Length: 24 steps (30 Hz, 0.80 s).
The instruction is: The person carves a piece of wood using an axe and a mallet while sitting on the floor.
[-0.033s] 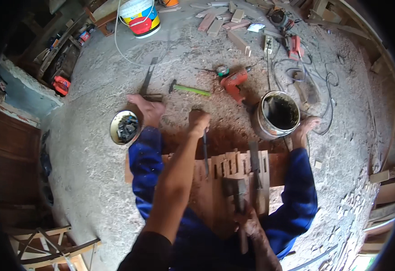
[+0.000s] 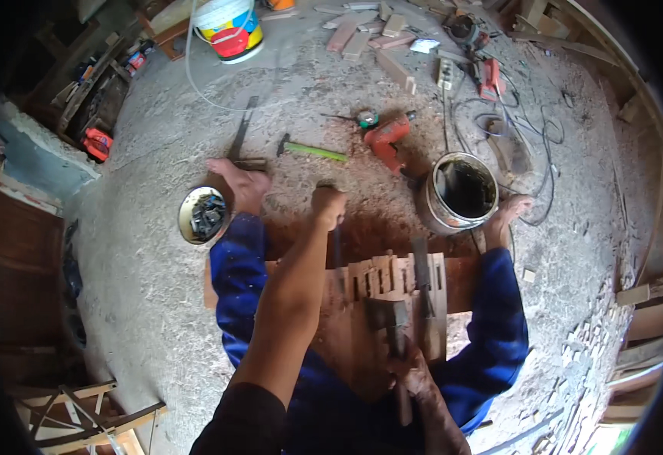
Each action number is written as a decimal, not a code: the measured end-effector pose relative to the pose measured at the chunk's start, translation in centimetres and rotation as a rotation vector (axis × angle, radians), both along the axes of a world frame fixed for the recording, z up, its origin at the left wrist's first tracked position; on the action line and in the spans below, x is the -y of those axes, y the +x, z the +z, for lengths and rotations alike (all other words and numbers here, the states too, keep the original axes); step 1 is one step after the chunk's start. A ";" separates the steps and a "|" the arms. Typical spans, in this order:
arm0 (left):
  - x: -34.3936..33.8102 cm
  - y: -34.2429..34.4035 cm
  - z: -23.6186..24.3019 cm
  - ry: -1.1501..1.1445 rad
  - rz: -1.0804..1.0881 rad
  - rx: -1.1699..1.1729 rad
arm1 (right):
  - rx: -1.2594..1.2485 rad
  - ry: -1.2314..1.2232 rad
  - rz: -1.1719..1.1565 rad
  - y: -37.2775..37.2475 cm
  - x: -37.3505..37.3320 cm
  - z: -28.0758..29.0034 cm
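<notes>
My left hand is closed around the upper end of a chisel. Its narrow dark blade is blurred and points down to a row of wooden pieces with slots cut near their ends. In my right hand is a hammer, gripped by the handle, its blocky head above the wood and apart from the chisel. Another flat, dark metal tool, seemingly a second chisel, lies on the slotted pieces. The pieces rest across a brown board between my blue-clothed legs.
A bowl of metal bits sits by my left foot, a dirty bucket by my right. Beyond lie a try square, a green-handled hammer, a red drill, cables and wood offcuts.
The whole view has shifted slightly, so everything sits a little further left. The chisel blade looks more blurred. Both hands keep their grips.
</notes>
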<state>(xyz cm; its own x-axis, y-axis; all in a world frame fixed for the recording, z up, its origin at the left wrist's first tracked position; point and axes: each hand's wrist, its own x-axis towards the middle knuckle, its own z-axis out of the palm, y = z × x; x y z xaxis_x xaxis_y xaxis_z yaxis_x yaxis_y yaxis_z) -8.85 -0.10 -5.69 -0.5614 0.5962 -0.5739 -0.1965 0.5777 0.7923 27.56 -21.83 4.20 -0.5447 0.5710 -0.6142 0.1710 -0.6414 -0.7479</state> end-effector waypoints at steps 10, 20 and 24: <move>7.5 4.4 20.5 0.843 0.079 -0.201 | 0.023 -0.091 -0.056 0.5 -1.2 -0.3; 16.0 8.8 20.6 1.243 -0.417 -0.877 | -0.001 -0.040 -0.119 0.2 0.2 0.2; 17.7 6.8 22.6 1.187 -0.451 -1.002 | 0.562 0.847 0.255 4.4 3.2 -5.5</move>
